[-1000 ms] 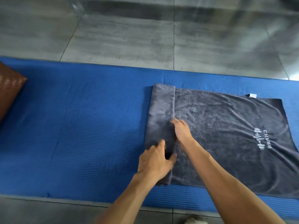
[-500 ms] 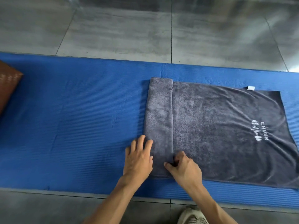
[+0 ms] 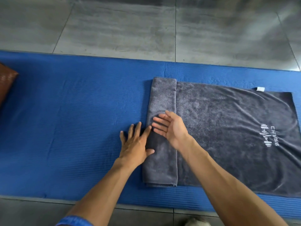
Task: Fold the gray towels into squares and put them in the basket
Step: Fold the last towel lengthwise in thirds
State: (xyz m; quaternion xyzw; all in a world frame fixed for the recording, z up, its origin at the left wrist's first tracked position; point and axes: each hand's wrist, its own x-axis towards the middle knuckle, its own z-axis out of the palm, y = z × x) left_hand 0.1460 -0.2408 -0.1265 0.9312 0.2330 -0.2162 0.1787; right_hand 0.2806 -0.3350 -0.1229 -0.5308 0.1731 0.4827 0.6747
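Observation:
A dark gray towel with a white logo lies flat on the blue mat. A narrow strip along its left end is folded over onto it. My left hand lies flat, fingers spread, at the left edge of that fold, partly on the mat, thumb on the fold. My right hand hovers over the folded strip with its palm turned left and up, fingers straight, holding nothing. No basket is in view.
A brown cushion-like object sits at the mat's far left edge. Gray floor tiles surround the mat. A white label sticks out at the towel's far edge. A shoe tip shows at the bottom.
My right hand let go of the fold's near corner and rose to the strip's middle, palm open. My left hand shifted slightly farther along the fold's left edge.

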